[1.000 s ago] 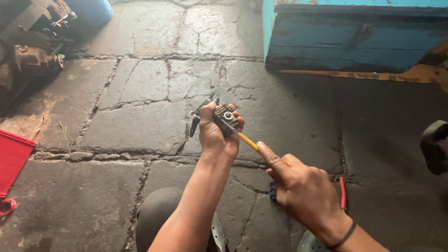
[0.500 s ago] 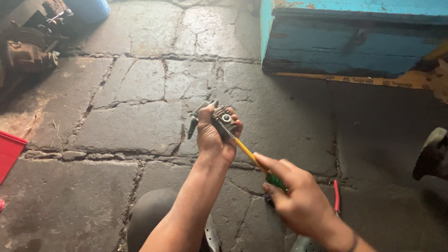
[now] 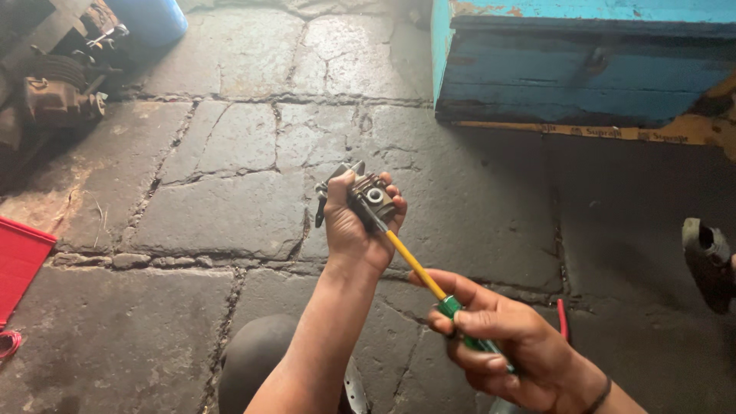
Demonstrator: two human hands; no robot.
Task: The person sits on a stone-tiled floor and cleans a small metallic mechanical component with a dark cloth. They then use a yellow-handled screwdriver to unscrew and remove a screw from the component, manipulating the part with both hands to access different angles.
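Observation:
My left hand (image 3: 353, 230) grips a small grey finned metal engine part (image 3: 370, 195) and holds it up above the stone floor. My right hand (image 3: 506, 345) is wrapped around the green handle of a screwdriver (image 3: 418, 264) with a yellow shaft. The screwdriver's tip rests against the metal part, near its round opening. Both forearms reach in from the bottom of the view.
A blue wooden box (image 3: 583, 61) stands at the upper right. Rusty engine parts (image 3: 54, 84) and a blue barrel (image 3: 153, 19) sit at the upper left. A red tray (image 3: 19, 257) lies at the left edge. A dark rounded object (image 3: 257, 356) lies below my left arm; a sandalled foot (image 3: 709, 257) shows at the right.
My right hand has slid back along the screwdriver to its green handle. The view has shifted slightly; the left hand still holds the metal part up.

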